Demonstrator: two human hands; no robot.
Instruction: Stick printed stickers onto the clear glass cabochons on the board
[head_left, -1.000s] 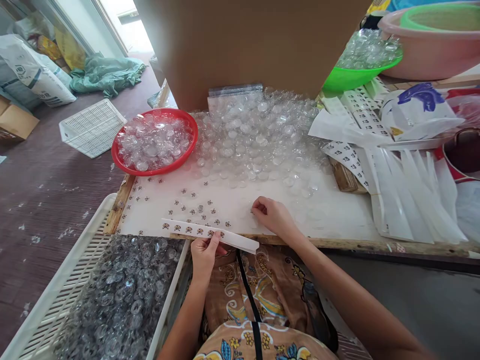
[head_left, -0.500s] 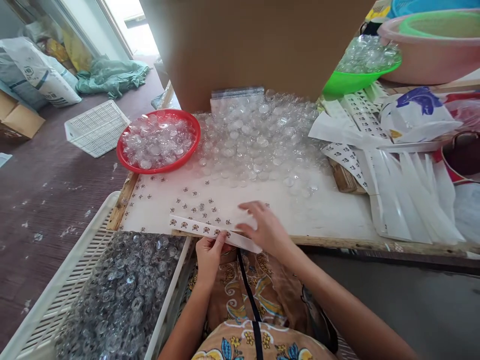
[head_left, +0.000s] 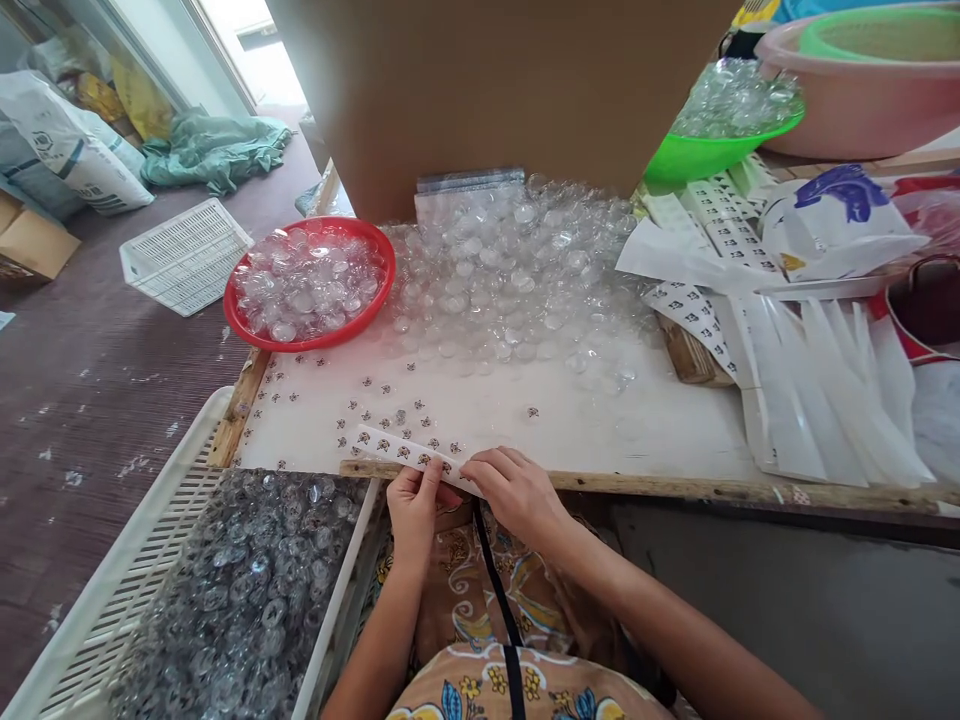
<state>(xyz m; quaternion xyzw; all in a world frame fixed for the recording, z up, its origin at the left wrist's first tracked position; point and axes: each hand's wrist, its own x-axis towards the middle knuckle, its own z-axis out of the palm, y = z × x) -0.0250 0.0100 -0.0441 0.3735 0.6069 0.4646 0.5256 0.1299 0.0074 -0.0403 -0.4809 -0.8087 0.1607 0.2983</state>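
Note:
A white strip of stickers (head_left: 384,444) with small printed animal faces slants over the table's front edge. My left hand (head_left: 415,500) pinches it from below, thumb on top. My right hand (head_left: 517,490) is at the strip's right end, its fingertips closed on that end; whether a single sticker is between them I cannot see. Beyond the strip, several small face stickers (head_left: 401,415) are scattered on the white tabletop (head_left: 480,400), and one separate sticker (head_left: 532,411) is further right. A heap of clear round plastic pieces (head_left: 517,270) covers the back of the table.
A red basin (head_left: 386,290) of clear pieces is at the table's left corner. Below it, a white crate (head_left: 120,570) holds many clear pieces. Sticker sheets and backing strips (head_left: 787,390) are piled at right, near a green basin (head_left: 675,160). A cardboard panel (head_left: 495,90) stands behind.
My right hand has come down and left from above the table to the strip's right end, its fingers closing. The strip has shifted slightly right in my left hand.

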